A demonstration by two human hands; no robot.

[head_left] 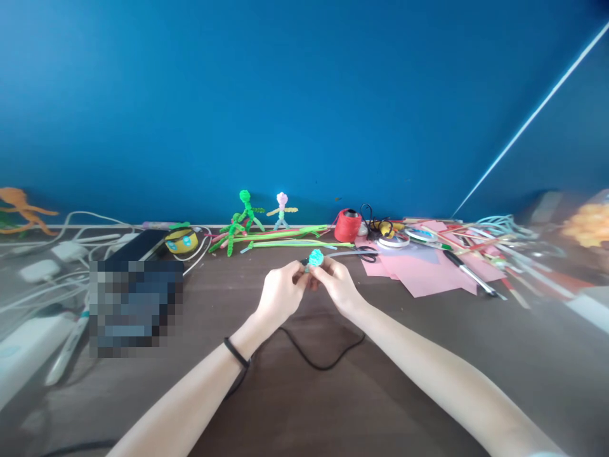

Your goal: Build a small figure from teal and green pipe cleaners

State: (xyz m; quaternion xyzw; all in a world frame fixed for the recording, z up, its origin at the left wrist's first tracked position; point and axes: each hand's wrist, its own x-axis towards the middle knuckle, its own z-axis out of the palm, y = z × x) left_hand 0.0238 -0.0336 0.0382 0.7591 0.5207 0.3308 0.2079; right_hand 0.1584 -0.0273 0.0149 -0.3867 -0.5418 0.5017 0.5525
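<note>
Above the dark wooden table, my two hands meet over a small turquoise ball of coiled pipe cleaner [316,258]. My left hand [284,289] has its thumb and fingers pinched together at the ball's lower left, beside a small dark bit I cannot make out. On the other side, my right hand [335,284] closes its thumb and fingers round the ball's lower right. The fingers hide its underside. Behind the hands lie several green pipe cleaners [295,241]. Pipe-cleaner figures stand by the wall: a green one [246,209] and a pink-headed one [281,208].
Pink paper [428,273], a black pen [469,273], scissors [367,255] and a red thread spool [347,226] lie at the right. White cables and chargers [40,271], a yellow object [181,241] and a power strip [35,346] occupy the left. A black cable [318,366] loops below my hands.
</note>
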